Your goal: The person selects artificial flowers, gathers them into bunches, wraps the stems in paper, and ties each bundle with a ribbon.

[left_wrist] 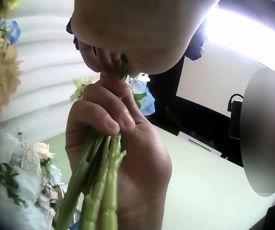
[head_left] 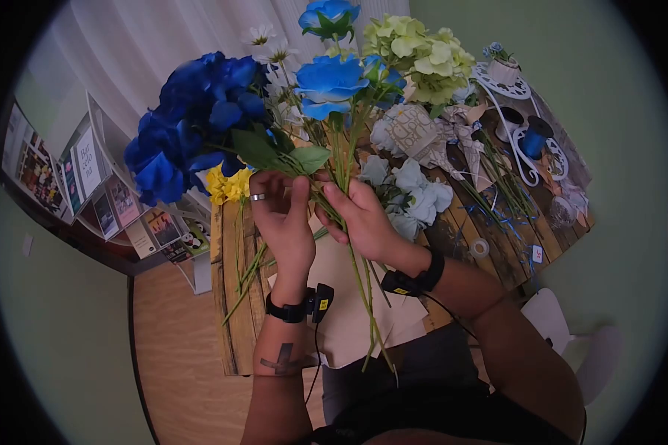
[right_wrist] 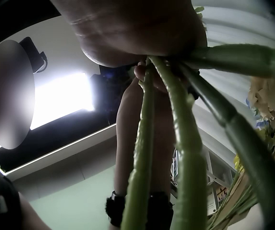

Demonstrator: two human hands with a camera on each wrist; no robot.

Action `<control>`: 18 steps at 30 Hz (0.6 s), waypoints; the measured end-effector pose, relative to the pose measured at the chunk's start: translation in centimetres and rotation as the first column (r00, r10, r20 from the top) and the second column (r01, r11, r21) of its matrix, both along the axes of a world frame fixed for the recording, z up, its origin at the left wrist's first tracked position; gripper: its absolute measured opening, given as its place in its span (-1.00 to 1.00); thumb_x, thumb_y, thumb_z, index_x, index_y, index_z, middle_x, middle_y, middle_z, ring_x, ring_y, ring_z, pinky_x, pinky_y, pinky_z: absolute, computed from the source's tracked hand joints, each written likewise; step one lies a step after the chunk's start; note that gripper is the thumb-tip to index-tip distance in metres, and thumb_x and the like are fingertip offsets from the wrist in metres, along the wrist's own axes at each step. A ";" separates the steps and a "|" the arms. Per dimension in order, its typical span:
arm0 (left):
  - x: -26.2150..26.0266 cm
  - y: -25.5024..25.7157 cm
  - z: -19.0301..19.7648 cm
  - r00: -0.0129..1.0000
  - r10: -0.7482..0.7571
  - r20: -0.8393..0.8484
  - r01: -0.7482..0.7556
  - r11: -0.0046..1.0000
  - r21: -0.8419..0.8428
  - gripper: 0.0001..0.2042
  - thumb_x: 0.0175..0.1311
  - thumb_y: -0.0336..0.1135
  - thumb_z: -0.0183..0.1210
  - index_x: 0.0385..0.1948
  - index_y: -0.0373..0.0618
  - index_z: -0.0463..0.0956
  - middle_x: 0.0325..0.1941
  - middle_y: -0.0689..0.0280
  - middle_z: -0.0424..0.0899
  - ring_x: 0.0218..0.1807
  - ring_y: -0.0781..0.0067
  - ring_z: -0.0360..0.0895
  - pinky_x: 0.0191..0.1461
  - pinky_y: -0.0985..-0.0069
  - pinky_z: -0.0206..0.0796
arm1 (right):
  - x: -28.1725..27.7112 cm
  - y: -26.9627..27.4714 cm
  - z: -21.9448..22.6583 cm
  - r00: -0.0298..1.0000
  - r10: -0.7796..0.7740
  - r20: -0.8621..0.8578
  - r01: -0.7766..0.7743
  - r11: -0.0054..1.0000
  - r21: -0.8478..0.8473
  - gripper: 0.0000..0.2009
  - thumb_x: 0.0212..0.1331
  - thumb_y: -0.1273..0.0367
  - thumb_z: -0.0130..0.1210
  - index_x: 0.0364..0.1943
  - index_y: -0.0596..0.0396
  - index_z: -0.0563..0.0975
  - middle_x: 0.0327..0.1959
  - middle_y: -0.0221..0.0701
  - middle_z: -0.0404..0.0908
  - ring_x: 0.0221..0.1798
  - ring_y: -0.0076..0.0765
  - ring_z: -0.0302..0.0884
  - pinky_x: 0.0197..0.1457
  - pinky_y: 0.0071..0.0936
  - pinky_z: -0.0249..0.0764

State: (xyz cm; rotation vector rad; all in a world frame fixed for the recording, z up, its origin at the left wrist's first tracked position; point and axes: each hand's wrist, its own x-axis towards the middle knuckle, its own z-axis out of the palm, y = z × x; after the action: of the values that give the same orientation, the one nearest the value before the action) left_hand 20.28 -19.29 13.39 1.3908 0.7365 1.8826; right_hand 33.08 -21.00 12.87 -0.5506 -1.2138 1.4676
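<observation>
Grip of right hand [head_left: 365, 222] clenched round green stems [left_wrist: 111, 191] of blue roses [head_left: 330, 83], stem ends over paper [head_left: 334, 297] at worktop's [head_left: 230, 345] near edge; left hand [head_left: 286, 226] by dark blue flowers [head_left: 200, 119], hold unclear.

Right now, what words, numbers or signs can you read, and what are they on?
"Bar celo na": split over three lines on a white cover in the rack.
Too small or blurred to read: the other covers there, the small white tag on the table, and the yellow stickers on the wrist cameras.
</observation>
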 end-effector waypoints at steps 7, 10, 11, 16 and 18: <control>0.6 -3.4 2.9 0.936 0.232 -0.263 -0.173 0.957 0.231 -0.68 0.34 -0.45 0.20 0.11 -0.25 0.51 0.28 0.20 0.31 -0.02 0.46 0.45 0.12 0.49 0.37 | 1.0 0.7 0.3 0.997 -0.080 -0.008 0.081 0.987 0.141 -0.64 0.61 0.13 -0.20 0.09 0.12 0.47 -0.60 -0.63 0.24 -0.61 -0.76 0.09 -0.58 -0.70 0.04; -0.7 -6.2 4.1 0.978 0.003 -0.211 0.062 0.951 0.302 -0.65 0.39 -0.22 0.18 0.06 -0.30 0.49 0.07 0.11 0.47 -0.03 0.38 0.47 0.12 0.40 0.36 | 1.4 1.0 0.5 0.995 -0.099 0.025 0.095 0.987 0.127 -0.63 0.61 0.13 -0.19 0.06 0.14 0.49 -0.60 -0.64 0.22 -0.61 -0.77 0.07 -0.58 -0.70 0.01; -0.3 -8.0 4.8 0.966 -0.180 -0.186 0.224 0.941 0.253 -0.54 0.41 0.01 0.17 0.03 -0.28 0.50 -0.14 0.09 0.58 -0.09 0.29 0.52 0.06 0.40 0.38 | 1.3 0.9 0.6 0.992 -0.106 0.063 0.098 0.988 0.116 -0.63 0.61 0.14 -0.20 0.06 0.15 0.49 -0.59 -0.64 0.22 -0.61 -0.77 0.07 -0.58 -0.70 0.01; -3.1 -13.5 4.6 0.766 -0.614 -0.189 0.642 0.719 0.266 -0.51 0.47 0.12 0.02 0.03 -0.21 0.49 -0.17 0.02 0.57 -0.19 0.24 0.51 -0.06 0.35 0.45 | 0.6 0.8 0.3 0.990 -0.097 0.101 0.088 0.992 0.090 -0.61 0.62 0.14 -0.21 0.10 0.15 0.51 -0.59 -0.64 0.22 -0.63 -0.77 0.05 -0.58 -0.70 0.02; -6.3 -12.7 4.6 0.768 -0.622 -0.155 0.638 0.717 0.280 -0.51 0.47 0.12 0.03 0.02 -0.21 0.49 -0.18 0.03 0.57 -0.19 0.24 0.51 -0.06 0.36 0.45 | 0.5 0.9 0.2 0.989 -0.111 0.097 0.102 0.991 0.086 -0.61 0.62 0.14 -0.21 0.10 0.15 0.51 -0.59 -0.63 0.23 -0.64 -0.77 0.05 -0.59 -0.71 0.03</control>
State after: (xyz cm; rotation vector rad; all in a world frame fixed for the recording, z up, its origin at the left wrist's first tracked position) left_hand 13.95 -31.96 17.97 1.6260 -0.0664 1.4403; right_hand 33.58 -20.10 13.03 -0.6312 -1.2976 1.3078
